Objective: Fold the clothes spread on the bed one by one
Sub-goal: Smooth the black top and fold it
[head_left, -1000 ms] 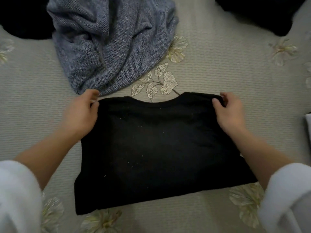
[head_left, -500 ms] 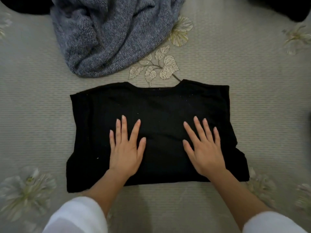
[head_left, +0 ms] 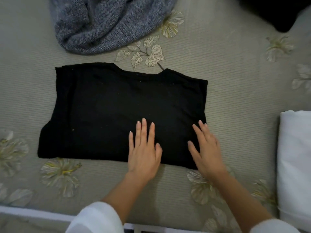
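A black shirt point(head_left: 107, 108) lies folded into a flat rectangle on the bed, neckline facing away from me. My left hand point(head_left: 143, 148) rests flat on its near right part, fingers straight and spread. My right hand point(head_left: 206, 147) lies flat over the shirt's near right corner, fingers straight too. Neither hand grips the cloth. A crumpled grey knit sweater point(head_left: 104, 22) sits beyond the shirt at the top of the view.
The bed cover point(head_left: 244, 91) is grey-green with pale flower prints. A white folded cloth point(head_left: 296, 158) lies at the right edge. A dark garment point(head_left: 277, 12) fills the top right corner. The bed's near edge point(head_left: 33, 214) runs along the bottom left.
A second ago both hands pinched the shirt's shoulders. Then they lay flat on its middle, and now both have slid right toward the near right corner.
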Demonstrator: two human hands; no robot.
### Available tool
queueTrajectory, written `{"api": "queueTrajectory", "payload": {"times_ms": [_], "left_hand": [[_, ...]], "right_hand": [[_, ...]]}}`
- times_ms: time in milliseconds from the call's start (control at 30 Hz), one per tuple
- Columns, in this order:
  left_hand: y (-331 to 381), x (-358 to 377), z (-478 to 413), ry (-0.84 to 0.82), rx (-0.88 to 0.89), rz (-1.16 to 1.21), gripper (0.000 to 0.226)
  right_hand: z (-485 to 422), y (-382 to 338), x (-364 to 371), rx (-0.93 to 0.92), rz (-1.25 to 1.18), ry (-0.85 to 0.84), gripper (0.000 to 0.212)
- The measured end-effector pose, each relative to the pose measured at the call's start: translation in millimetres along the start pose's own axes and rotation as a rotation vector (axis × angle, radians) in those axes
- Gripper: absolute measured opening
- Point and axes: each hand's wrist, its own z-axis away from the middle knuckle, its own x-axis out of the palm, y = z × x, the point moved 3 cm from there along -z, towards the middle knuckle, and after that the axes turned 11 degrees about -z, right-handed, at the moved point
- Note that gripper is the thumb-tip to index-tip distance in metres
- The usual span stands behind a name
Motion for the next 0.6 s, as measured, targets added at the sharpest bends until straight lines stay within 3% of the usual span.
{"api": "queueTrajectory", "payload": {"times_ms": [133,367,500,600], "left_hand": [[40.0,9.0,11.1,-0.015,0.168,-0.048,0.063],[52.3,21.2,14.4,-0.032,0.161,0.001,0.063],[52.1,24.1,15.1,-0.091,0.198,0.073,0.077],[55.2,28.9,14.2,-0.128,0.266,0.007,0.099]], "right_hand": [[-19.9,10.6,-24.3,0.13,-0.353,0.238,0.051],[-38.3,20.3,-22.6,0.132,-0.159,0.232,0.049],[-49.2,17.6,-26.6,0.239,-0.374,0.263,0.044],[-65.5,9.8,-28.4,0.299,-0.548,0.181,0.049]]}}
